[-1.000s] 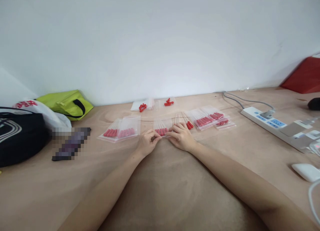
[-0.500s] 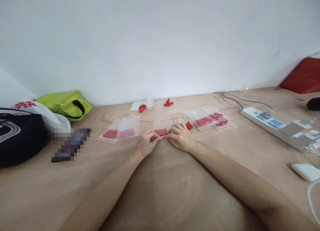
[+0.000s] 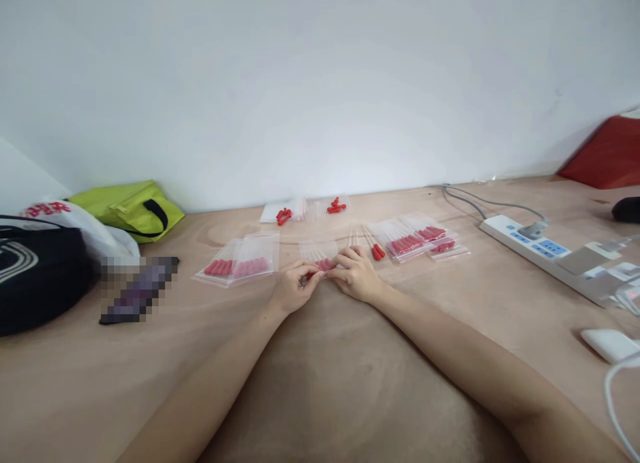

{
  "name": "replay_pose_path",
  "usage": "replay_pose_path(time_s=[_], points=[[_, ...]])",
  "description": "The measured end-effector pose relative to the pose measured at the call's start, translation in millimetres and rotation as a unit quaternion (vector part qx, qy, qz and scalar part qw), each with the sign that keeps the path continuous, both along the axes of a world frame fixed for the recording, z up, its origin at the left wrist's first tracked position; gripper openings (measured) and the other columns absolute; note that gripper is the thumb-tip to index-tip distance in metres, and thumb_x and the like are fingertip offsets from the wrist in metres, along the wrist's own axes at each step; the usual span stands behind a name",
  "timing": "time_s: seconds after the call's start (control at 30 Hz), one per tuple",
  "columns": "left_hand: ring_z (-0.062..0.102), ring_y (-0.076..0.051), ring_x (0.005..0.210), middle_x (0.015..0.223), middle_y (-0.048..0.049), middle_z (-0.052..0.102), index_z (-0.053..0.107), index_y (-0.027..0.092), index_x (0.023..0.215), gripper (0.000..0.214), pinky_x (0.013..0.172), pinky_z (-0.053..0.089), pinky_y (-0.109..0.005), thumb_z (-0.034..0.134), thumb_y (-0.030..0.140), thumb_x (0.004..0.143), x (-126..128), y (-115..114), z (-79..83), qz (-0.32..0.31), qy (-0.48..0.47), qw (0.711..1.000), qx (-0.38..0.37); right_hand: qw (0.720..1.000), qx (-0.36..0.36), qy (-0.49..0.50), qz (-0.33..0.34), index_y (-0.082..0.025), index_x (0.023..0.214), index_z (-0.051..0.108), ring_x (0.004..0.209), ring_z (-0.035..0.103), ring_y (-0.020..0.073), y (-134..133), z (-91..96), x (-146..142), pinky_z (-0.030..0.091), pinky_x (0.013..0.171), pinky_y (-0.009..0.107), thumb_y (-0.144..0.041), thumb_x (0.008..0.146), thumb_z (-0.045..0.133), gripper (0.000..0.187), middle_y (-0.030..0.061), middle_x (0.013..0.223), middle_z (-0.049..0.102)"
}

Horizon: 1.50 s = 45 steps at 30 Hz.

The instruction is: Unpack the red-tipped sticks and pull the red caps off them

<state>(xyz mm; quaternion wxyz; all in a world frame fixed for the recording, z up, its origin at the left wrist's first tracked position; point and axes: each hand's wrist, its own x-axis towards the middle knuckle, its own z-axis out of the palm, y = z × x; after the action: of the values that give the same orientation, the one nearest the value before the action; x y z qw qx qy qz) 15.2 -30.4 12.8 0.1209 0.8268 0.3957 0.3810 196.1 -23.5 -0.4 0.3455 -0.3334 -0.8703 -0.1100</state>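
Note:
A clear plastic zip bag (image 3: 318, 251) lies before me, holding several thin sticks with red ends. My left hand (image 3: 296, 286) pinches the bag's near edge between thumb and finger. Close beside it, my right hand (image 3: 357, 276) pinches the same edge, and the fingertips of both hands nearly meet. The hands cover part of the red ends. Just right of my right hand lie loose red-ended sticks (image 3: 377, 251). Filled bags (image 3: 237, 261) overlap on the left, and a stack of filled bags (image 3: 413, 239) lies on the right.
Farther back are small red pieces (image 3: 283, 215) on white bags and more red pieces (image 3: 337, 205). A power strip (image 3: 540, 249) with plugs and cables stands right. At left are a yellow-green bag (image 3: 127, 206), a black bag (image 3: 45, 276) and a blurred-out phone-like object (image 3: 143, 289).
My right hand has shifted slightly left along the bag's edge, closer to my left hand. The bag has moved a little left, and more of its red ends are covered.

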Motion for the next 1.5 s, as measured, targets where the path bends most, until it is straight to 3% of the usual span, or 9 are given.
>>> replay_pose_path(time_s=[0.2, 0.4, 0.57, 0.73, 0.9, 1.03, 1.17, 1.37, 1.5], points=[[0.06, -0.016, 0.09, 0.091, -0.0053, 0.065, 0.064, 0.019, 0.081, 0.014, 0.086, 0.047, -0.034, 0.051, 0.022, 0.08, 2, 2, -0.1, -0.049, 0.021, 0.998, 0.029, 1.0, 0.004, 0.001, 0.009, -0.023, 0.076, 0.066, 0.081, 0.043, 0.0147, 0, -0.2, 0, 0.026, 0.076, 0.031, -0.02, 0.083, 0.047, 0.021, 0.0015, 0.08, 0.062], [0.058, -0.016, 0.096, 0.089, -0.0058, 0.064, 0.057, 0.017, 0.074, 0.015, 0.091, 0.045, -0.036, 0.044, 0.016, 0.082, 3, 2, -3.4, -0.062, 0.039, 0.997, 0.03, 1.0, -0.011, 0.0, 0.022, -0.02, 0.073, 0.064, 0.082, 0.044, 0.0144, -1, -0.8, -3, 0.027, 0.075, 0.03, -0.019, 0.084, 0.047, 0.02, 0.0023, 0.083, 0.061], [0.059, -0.016, 0.091, 0.084, -0.0052, 0.062, 0.051, 0.018, 0.071, 0.014, 0.091, 0.044, -0.037, 0.042, 0.016, 0.082, 5, 2, -5.4, -0.022, 0.034, 0.999, 0.025, 0.999, -0.036, -0.008, 0.024, -0.021, 0.072, 0.064, 0.085, 0.045, 0.0143, -4, 1.4, -7, 0.027, 0.078, 0.031, -0.019, 0.082, 0.048, 0.019, 0.0023, 0.086, 0.059], [0.049, -0.02, 0.111, 0.098, -0.0089, 0.062, 0.051, 0.017, 0.077, 0.014, 0.093, 0.041, -0.038, 0.04, 0.022, 0.084, -1, 4, -5.3, 0.061, 0.006, 0.998, 0.032, 0.996, -0.074, 0.023, 0.035, -0.021, 0.071, 0.064, 0.089, 0.047, 0.0173, -6, 3.9, -2, 0.033, 0.077, 0.033, -0.019, 0.079, 0.052, 0.015, 0.0054, 0.096, 0.056], [0.029, -0.021, 0.127, 0.128, -0.0118, 0.045, 0.045, 0.014, 0.113, 0.035, 0.103, 0.028, -0.042, 0.034, 0.034, 0.087, -15, 2, 4.1, 0.03, 0.058, 0.998, -0.022, 0.964, -0.199, 0.084, 0.157, -0.017, 0.074, 0.061, 0.089, 0.052, 0.0135, -6, 4.1, 19, 0.043, 0.078, 0.027, -0.012, 0.08, 0.046, 0.017, 0.0084, 0.099, 0.052], [0.024, -0.022, 0.129, 0.137, -0.0115, 0.033, 0.032, 0.016, 0.13, 0.053, 0.106, 0.021, -0.043, 0.035, 0.044, 0.086, -21, -3, 13.1, -0.064, 0.171, 0.98, -0.081, 0.936, -0.269, 0.106, 0.199, -0.016, 0.071, 0.06, 0.094, 0.053, 0.0147, -9, 7.0, 34, 0.043, 0.082, 0.028, -0.01, 0.075, 0.051, 0.011, 0.0082, 0.101, 0.053], [0.027, -0.021, 0.128, 0.136, -0.0064, 0.037, 0.033, 0.021, 0.131, 0.061, 0.107, 0.021, -0.041, 0.047, 0.051, 0.079, -19, -8, 15.9, -0.136, 0.227, 0.959, -0.104, 0.939, -0.276, 0.117, 0.168, -0.016, 0.073, 0.062, 0.091, 0.054, 0.0156, -12, 9.6, 37, 0.042, 0.082, 0.031, -0.016, 0.075, 0.054, 0.008, 0.0081, 0.1, 0.054], [0.04, -0.02, 0.12, 0.127, -0.005, 0.048, 0.039, 0.023, 0.127, 0.057, 0.104, 0.029, -0.04, 0.051, 0.048, 0.077, -16, -14, 13.2, -0.108, 0.209, 0.967, -0.1, 0.971, -0.209, 0.1, 0.06, -0.018, 0.084, 0.067, 0.077, 0.049, 0.0167, -13, 6.6, 29, 0.041, 0.073, 0.034, -0.022, 0.072, 0.059, 0.015, 0.0052, 0.078, 0.054], [0.044, -0.02, 0.116, 0.124, -0.0062, 0.051, 0.04, 0.021, 0.125, 0.055, 0.099, 0.035, -0.037, 0.052, 0.047, 0.077, -15, -15, 11.2, -0.09, 0.183, 0.975, -0.09, 0.968, -0.22, 0.098, 0.074, -0.018, 0.089, 0.066, 0.076, 0.049, 0.0161, -14, 3.6, 23, 0.041, 0.072, 0.032, -0.02, 0.072, 0.059, 0.019, 0.005, 0.078, 0.057]])
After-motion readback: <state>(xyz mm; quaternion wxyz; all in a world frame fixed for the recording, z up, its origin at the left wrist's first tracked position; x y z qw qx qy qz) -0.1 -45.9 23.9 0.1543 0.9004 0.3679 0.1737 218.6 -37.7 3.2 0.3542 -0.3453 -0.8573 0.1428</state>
